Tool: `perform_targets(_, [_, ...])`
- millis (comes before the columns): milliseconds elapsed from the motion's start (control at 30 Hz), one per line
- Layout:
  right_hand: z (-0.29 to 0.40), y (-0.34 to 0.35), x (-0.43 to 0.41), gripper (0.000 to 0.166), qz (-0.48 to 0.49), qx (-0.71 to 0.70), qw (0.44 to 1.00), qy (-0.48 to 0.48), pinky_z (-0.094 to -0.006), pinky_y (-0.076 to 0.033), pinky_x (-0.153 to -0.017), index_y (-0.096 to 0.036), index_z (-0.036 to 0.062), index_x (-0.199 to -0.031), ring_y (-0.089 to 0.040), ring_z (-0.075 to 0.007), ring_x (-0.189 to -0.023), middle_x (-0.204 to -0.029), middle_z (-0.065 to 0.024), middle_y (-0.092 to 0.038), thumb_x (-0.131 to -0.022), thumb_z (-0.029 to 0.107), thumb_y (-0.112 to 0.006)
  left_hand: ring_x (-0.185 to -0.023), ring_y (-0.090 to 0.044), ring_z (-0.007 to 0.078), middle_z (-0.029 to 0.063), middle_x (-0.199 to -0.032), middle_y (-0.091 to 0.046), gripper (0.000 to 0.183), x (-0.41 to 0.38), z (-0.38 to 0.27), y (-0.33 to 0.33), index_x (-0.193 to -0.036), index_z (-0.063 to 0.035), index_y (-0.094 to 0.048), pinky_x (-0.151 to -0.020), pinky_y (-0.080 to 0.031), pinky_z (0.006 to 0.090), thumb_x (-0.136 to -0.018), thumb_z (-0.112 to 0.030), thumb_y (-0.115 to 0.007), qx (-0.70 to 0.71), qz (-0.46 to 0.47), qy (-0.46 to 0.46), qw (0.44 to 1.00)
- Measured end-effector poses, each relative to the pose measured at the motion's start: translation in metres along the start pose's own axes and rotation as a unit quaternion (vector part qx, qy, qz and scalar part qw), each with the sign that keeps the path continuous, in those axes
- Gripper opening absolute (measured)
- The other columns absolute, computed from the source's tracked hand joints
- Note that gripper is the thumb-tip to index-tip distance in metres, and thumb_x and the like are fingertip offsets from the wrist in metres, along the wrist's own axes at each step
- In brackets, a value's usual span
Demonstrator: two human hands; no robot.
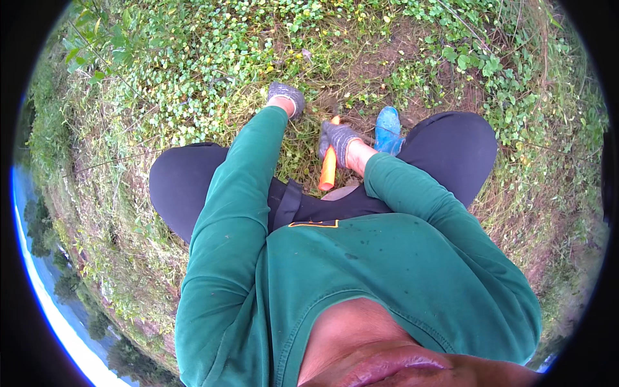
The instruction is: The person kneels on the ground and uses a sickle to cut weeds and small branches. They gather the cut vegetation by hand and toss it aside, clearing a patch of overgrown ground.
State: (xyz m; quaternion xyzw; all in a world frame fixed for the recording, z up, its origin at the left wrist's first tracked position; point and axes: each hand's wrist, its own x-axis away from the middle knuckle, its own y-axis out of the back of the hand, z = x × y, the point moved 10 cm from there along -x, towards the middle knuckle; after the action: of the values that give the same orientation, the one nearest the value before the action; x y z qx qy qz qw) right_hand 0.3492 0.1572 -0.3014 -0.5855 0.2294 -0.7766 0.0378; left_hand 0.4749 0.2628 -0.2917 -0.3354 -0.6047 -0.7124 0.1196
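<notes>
My right hand [340, 141], in a grey knit glove, is wrapped around the orange handle [328, 173] of a hand tool. The handle's butt end points back toward my lap; the tool's far end is blurred against the soil and I cannot make out its shape. Ahead and to the left, my left hand [288, 98], gloved alike, is down at the low weeds [251, 104]. Its fingers are turned away from view, so whether it grips any stems is hidden. Cut or flattened grass [300, 145] lies between the two hands.
A blue boot [388, 128] is planted just right of my right hand. My bent knees in dark trousers [186, 186] flank the work spot. Leafy ground cover [208, 53] spreads ahead, with bare brown soil [387, 48] at the upper right. A thin twig [466, 24] leans there.
</notes>
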Motion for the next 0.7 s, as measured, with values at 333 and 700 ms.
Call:
perform_targets(333, [-0.017,-0.062,0.083,0.023,0.114,0.148,0.981,-0.047,-0.0306,-0.038,-0.037,-0.048,0.015,-0.079,-0.044,-0.0143,-0.039,-0.055,0.0018,-0.047,-0.093,0.032,-0.056,-0.116,-0.057,0.0247,0.0057,-0.129,-0.058,0.034,0.091,0.238,0.041,-0.121,-0.0145,-0.062,-0.098,-0.041,0.0462,-0.096,-0.028,-0.043,0.109,-0.033,0.39,0.914])
perform_targets(700, [0.001,-0.069,0.07,0.021,0.12,0.074,0.99,0.018,-0.0291,-0.037,-0.04,-0.047,0.0165,-0.078,-0.042,-0.012,-0.044,-0.058,0.0048,-0.043,-0.094,0.029,-0.052,-0.129,-0.043,0.0313,0.0158,-0.143,-0.04,0.071,0.024,0.098,0.084,-0.143,-0.0125,-0.032,-0.107,-0.038,0.0422,-0.086,-0.042,-0.06,0.261,-0.164,0.14,0.941])
